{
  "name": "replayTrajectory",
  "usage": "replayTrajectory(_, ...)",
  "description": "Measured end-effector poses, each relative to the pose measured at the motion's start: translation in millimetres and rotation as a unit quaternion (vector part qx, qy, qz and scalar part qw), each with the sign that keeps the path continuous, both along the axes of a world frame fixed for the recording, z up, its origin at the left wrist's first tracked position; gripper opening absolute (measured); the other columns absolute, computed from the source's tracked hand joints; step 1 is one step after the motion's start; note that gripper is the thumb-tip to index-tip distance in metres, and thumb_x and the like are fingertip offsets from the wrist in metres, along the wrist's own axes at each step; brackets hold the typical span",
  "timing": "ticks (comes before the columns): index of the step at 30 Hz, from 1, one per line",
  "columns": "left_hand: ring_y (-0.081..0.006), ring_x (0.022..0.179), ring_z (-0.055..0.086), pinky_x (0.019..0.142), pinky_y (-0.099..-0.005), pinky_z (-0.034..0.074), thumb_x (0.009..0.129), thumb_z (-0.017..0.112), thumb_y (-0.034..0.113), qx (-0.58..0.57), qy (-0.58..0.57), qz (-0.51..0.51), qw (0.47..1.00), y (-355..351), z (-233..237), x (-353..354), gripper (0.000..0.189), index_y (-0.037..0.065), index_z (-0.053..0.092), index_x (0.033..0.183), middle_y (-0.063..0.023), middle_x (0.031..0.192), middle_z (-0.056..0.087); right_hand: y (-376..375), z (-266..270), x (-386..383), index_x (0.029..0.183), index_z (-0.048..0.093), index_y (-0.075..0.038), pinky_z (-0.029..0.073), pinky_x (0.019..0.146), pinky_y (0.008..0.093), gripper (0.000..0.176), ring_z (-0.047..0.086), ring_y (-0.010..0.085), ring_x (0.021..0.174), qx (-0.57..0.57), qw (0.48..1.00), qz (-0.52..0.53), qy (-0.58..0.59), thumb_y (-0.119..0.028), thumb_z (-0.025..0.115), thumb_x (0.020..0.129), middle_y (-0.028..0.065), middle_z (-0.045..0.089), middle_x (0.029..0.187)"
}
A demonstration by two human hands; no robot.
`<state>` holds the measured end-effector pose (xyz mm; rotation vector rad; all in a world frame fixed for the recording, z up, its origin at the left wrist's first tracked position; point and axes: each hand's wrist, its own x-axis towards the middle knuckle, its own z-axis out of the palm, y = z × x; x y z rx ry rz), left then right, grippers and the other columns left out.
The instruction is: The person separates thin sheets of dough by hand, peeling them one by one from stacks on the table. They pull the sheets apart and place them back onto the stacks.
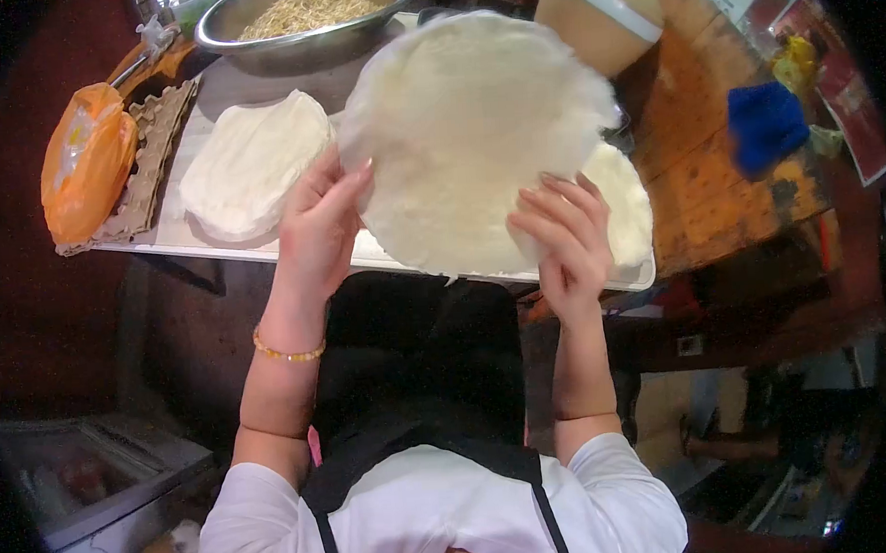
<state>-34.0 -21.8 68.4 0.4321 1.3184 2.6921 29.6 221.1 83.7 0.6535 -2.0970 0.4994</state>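
Observation:
I hold a thin, round, pale wrapper sheet (471, 135) up in the air over a white tray (211, 251). My left hand (318, 228) grips its left edge and my right hand (566, 240) grips its lower right edge. On the tray's left part lies a stack of the same white sheets (252, 166). A second stack (624, 202) shows on the right, mostly hidden behind the raised sheet.
A steel bowl (300, 39) of shredded filling stands at the back. An orange plastic bag (86, 160) lies on an egg carton (155, 141) at left. A beige lidded container (600, 13) and a blue cloth (766, 124) sit on the wooden table (719, 192) at right.

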Motion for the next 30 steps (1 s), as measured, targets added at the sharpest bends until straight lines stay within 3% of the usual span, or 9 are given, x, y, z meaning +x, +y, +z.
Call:
replayTrajectory(2, -0.0144, 0.089, 0.064, 0.076, -0.0280, 0.056, 0.095, 0.052, 0.012, -0.047, -0.084, -0.030, 0.995, -6.1, -23.2, 6.2, 0.037, -0.002, 0.049, 0.129, -0.0086, 0.108, 0.063, 6.1, -18.6, -14.7, 0.094, 0.073, -0.012, 0.035, 0.105, 0.0503, 0.027, 0.056, 0.0295, 0.115, -0.010, 0.999, -0.005, -0.053, -0.001, 0.058, 0.074, 0.0063, 0.067, 0.111)
replayTrajectory(4, -0.0158, 0.089, 0.065, 0.076, -0.0284, 0.056, 0.096, 0.052, 0.014, -0.094, -0.128, -0.046, 0.986, -11.9, -42.1, 22.7, 0.038, -0.003, 0.047, 0.130, -0.0099, 0.109, 0.063, 11.0, -38.8, -25.3, 0.096, 0.071, -0.012, 0.033, 0.106, 0.0516, 0.037, 0.051, 0.0301, 0.123, -0.011, 0.989, -0.020, -0.146, 0.009, 0.056, 0.069, 0.0061, 0.065, 0.117)
replayTrajectory(8, -0.0220, 0.098, 0.067, 0.079, -0.0307, 0.057, 0.096, 0.051, 0.017, -0.145, -0.184, -0.099, 0.967, -19.8, -66.3, 44.1, 0.039, -0.004, 0.046, 0.129, -0.0151, 0.115, 0.064, 13.3, -53.2, -20.2, 0.097, 0.071, -0.011, 0.036, 0.105, 0.0479, 0.039, 0.051, 0.0301, 0.122, 0.049, 0.986, -0.074, -0.138, 0.009, 0.056, 0.068, 0.0069, 0.064, 0.119)
replayTrajectory(10, -0.0236, 0.103, 0.066, 0.081, -0.0320, 0.056, 0.096, 0.054, 0.019, -0.162, -0.189, -0.131, 0.960, -18.9, -69.0, 52.9, 0.036, -0.003, 0.050, 0.124, -0.0164, 0.117, 0.064, 4.6, -51.3, -10.9, 0.099, 0.069, -0.011, 0.040, 0.100, 0.0436, 0.041, 0.053, 0.0302, 0.118, -0.035, 0.982, -0.010, -0.187, 0.011, 0.057, 0.066, 0.0071, 0.063, 0.120)
replayTrajectory(15, -0.0211, 0.103, 0.065, 0.082, -0.0296, 0.053, 0.094, 0.060, 0.020, -0.181, -0.180, -0.186, 0.949, 6.5, -84.3, 68.2, 0.037, -0.001, 0.053, 0.124, -0.0137, 0.117, 0.065, -5.3, -59.5, -4.9, 0.103, 0.066, -0.010, 0.045, 0.093, 0.0418, 0.042, 0.056, 0.0299, 0.112, 0.006, 0.972, 0.074, -0.222, 0.009, 0.061, 0.065, 0.0077, 0.063, 0.115)
replayTrajectory(17, -0.0190, 0.100, 0.065, 0.078, -0.0283, 0.052, 0.093, 0.064, 0.020, -0.199, -0.178, -0.195, 0.944, 15.8, -90.4, 69.1, 0.039, -0.002, 0.055, 0.123, -0.0124, 0.116, 0.065, -6.6, -63.0, -1.7, 0.102, 0.066, -0.007, 0.044, 0.093, 0.0401, 0.035, 0.057, 0.0313, 0.108, -0.009, 0.962, 0.083, -0.258, 0.010, 0.061, 0.072, 0.0103, 0.064, 0.112)
replayTrajectory(23, -0.0152, 0.087, 0.067, 0.072, -0.0250, 0.050, 0.090, 0.067, 0.021, -0.247, -0.129, -0.146, 0.949, 27.6, -109.6, 66.3, 0.031, -0.003, 0.065, 0.109, -0.0094, 0.099, 0.070, -11.0, -72.6, 10.7, 0.101, 0.066, -0.008, 0.045, 0.089, 0.0393, 0.031, 0.059, 0.0292, 0.103, -0.007, 0.960, 0.118, -0.254, 0.005, 0.066, 0.072, 0.0091, 0.064, 0.108)
replayTrajectory(30, -0.0123, 0.084, 0.066, 0.074, -0.0247, 0.051, 0.088, 0.069, 0.012, -0.230, -0.103, -0.089, 0.964, 34.1, -104.8, 69.7, 0.026, -0.005, 0.065, 0.107, -0.0090, 0.095, 0.070, -13.4, -74.8, 9.6, 0.098, 0.066, -0.009, 0.046, 0.083, 0.0374, 0.027, 0.061, 0.0264, 0.098, 0.005, 0.970, 0.119, -0.211, -0.002, 0.071, 0.072, 0.0067, 0.065, 0.104)
